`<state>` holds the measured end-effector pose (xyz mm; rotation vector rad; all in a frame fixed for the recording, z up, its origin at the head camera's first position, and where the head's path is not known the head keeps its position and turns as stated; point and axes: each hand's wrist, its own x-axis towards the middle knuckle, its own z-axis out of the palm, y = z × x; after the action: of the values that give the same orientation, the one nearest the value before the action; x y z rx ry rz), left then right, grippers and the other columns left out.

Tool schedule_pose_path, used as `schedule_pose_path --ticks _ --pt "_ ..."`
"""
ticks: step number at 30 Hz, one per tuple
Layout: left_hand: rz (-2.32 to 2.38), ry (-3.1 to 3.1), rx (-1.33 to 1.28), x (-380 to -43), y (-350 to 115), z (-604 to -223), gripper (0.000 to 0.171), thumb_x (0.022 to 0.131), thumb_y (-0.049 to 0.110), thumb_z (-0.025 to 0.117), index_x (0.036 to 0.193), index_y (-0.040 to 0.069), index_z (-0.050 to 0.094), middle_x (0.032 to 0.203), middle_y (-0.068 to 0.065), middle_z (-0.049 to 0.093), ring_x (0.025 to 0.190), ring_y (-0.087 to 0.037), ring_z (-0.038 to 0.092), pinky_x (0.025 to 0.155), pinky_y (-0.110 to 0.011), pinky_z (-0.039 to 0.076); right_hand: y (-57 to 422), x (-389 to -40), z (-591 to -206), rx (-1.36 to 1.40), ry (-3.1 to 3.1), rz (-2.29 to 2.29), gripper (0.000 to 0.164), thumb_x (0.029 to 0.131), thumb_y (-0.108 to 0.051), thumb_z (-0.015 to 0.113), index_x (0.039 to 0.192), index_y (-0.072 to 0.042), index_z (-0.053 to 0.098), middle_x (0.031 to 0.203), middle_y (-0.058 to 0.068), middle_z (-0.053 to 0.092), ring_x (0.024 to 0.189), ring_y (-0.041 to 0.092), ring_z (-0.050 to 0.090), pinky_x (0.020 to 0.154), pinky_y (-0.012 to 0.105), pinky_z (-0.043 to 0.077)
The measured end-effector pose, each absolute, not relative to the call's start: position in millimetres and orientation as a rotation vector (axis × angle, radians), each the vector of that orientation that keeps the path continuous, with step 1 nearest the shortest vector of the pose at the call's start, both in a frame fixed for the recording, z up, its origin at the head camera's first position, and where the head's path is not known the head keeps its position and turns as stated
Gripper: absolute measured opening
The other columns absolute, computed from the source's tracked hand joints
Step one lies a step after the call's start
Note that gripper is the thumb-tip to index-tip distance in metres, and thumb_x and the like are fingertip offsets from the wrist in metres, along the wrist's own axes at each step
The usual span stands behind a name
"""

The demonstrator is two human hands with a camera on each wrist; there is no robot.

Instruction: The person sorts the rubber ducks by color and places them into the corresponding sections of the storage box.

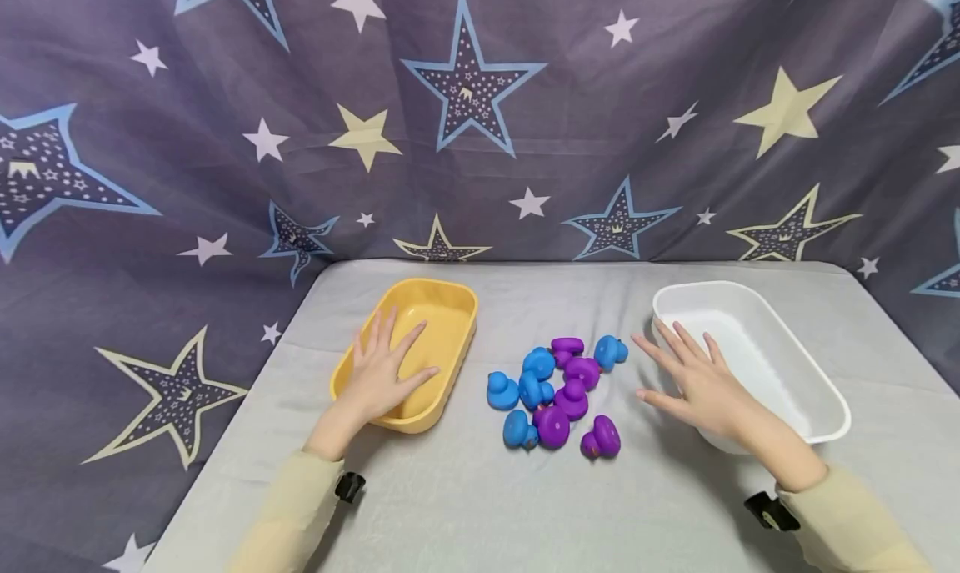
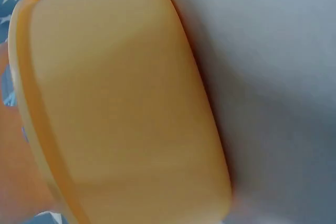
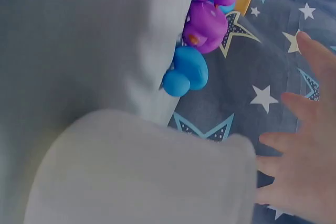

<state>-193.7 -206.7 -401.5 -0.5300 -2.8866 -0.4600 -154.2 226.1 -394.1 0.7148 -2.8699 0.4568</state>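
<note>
My left hand (image 1: 380, 374) is spread flat over the yellow tub (image 1: 429, 424), its fingers straight and nothing held. In the left wrist view the tub's outer wall (image 2: 121, 98) fills the middle. Fingers apart, my right hand (image 1: 701, 387) hovers over the left side of the white tub (image 1: 813, 381), holding nothing. Between the tubs lies a loose group of blue and purple rubber ducks. One blue duck (image 1: 611, 352) lies closest to the right hand, and a purple duck (image 1: 601, 437) sits apart at the front. Another blue duck (image 1: 502, 390) is at the left edge.
A pale grey cloth covers the table (image 1: 450, 506). Behind and to the left hangs a dark curtain (image 1: 570, 173) printed with stars. Black wrist straps show at both sleeves, the left strap (image 1: 349, 487) and the right strap (image 1: 772, 511).
</note>
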Motion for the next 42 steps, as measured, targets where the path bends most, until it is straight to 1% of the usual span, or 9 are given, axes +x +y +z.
schedule_pose_path --ticks 6,12,17,21,25,29,34,37,42 --pt "-0.517 -2.857 -0.505 -190.7 -221.3 -401.5 0.067 0.08 0.053 0.054 0.135 0.021 0.036 0.145 -0.019 0.008 0.132 -0.035 -0.004 0.099 -0.06 -0.004 218.0 -151.5 -397.3 0.791 -2.816 0.51 0.072 0.081 -0.046 0.057 0.141 -0.028 0.021 0.144 0.018 0.017 0.131 0.036 0.013 0.103 0.053 -0.002" --pt "-0.571 -2.814 -0.497 -186.5 -233.9 -400.7 0.065 0.079 0.046 0.059 0.133 0.016 0.039 0.144 -0.021 0.011 0.131 -0.039 0.002 0.099 -0.06 -0.002 209.2 -148.7 -399.3 0.874 -2.781 0.577 0.073 0.079 -0.043 0.061 0.14 -0.026 0.025 0.142 0.018 0.022 0.128 0.038 0.021 0.102 0.055 0.007" --pt "-0.608 -2.785 -0.484 -183.6 -243.2 -401.1 0.063 0.079 0.04 0.061 0.132 0.013 0.04 0.142 -0.023 0.015 0.131 -0.04 0.005 0.1 -0.058 0.001 203.3 -147.1 -401.8 0.932 -2.765 0.684 0.073 0.077 -0.041 0.064 0.139 -0.023 0.03 0.14 0.019 0.027 0.127 0.037 0.024 0.1 0.057 0.013" --pt "-0.652 -2.742 -0.481 -182.1 -251.2 -402.5 0.06 0.078 0.033 0.064 0.13 0.011 0.042 0.139 -0.026 0.02 0.129 -0.041 0.011 0.1 -0.057 0.006 200.6 -146.8 -406.0 0.958 -2.772 0.783 0.071 0.076 -0.041 0.065 0.137 -0.019 0.035 0.137 0.021 0.031 0.124 0.039 0.028 0.095 0.059 0.022" --pt "-0.699 -2.709 -0.463 -181.3 -258.9 -405.3 0.059 0.078 0.028 0.065 0.129 0.008 0.042 0.137 -0.027 0.024 0.125 -0.045 0.018 0.098 -0.058 0.011 198.6 -145.9 -408.8 0.966 -2.802 0.901 0.07 0.077 -0.041 0.065 0.135 -0.017 0.036 0.137 0.02 0.033 0.122 0.04 0.031 0.09 0.06 0.029" --pt "-0.766 -2.706 -0.426 -180.6 -264.7 -407.6 0.059 0.08 0.025 0.064 0.13 0.006 0.04 0.136 -0.027 0.025 0.122 -0.046 0.022 0.097 -0.06 0.015 196.3 -145.8 -410.3 0.962 -2.815 1.009 0.071 0.075 -0.042 0.067 0.134 -0.016 0.038 0.133 0.018 0.038 0.12 0.04 0.035 0.09 0.059 0.031" --pt "-0.883 -2.724 -0.384 -179.6 -271.4 -408.7 0.056 0.083 0.023 0.061 0.131 0.005 0.039 0.136 -0.027 0.025 0.122 -0.045 0.024 0.096 -0.06 0.02 192.2 -146.6 -415.0 0.977 -2.833 1.134 0.072 0.072 -0.04 0.07 0.132 -0.012 0.04 0.128 0.017 0.044 0.11 0.036 0.046 0.087 0.05 0.04" --pt "-0.945 -2.716 -0.385 -179.6 -276.2 -411.1 0.055 0.084 0.021 0.06 0.131 0.003 0.038 0.135 -0.028 0.026 0.122 -0.045 0.026 0.096 -0.059 0.021 189.8 -147.1 -418.3 1.015 -2.847 1.155 0.068 0.072 -0.038 0.07 0.128 -0.008 0.044 0.125 0.015 0.047 0.108 0.032 0.048 0.086 0.045 0.042" --pt "-0.974 -2.632 -0.458 -181.4 -283.8 -417.9 0.051 0.083 0.011 0.06 0.128 -0.002 0.041 0.129 -0.028 0.034 0.119 -0.043 0.031 0.095 -0.057 0.023 186.6 -147.1 -421.8 1.138 -2.834 1.105 0.057 0.071 -0.029 0.072 0.118 -0.003 0.054 0.119 0.014 0.052 0.108 0.031 0.048 0.086 0.044 0.042"
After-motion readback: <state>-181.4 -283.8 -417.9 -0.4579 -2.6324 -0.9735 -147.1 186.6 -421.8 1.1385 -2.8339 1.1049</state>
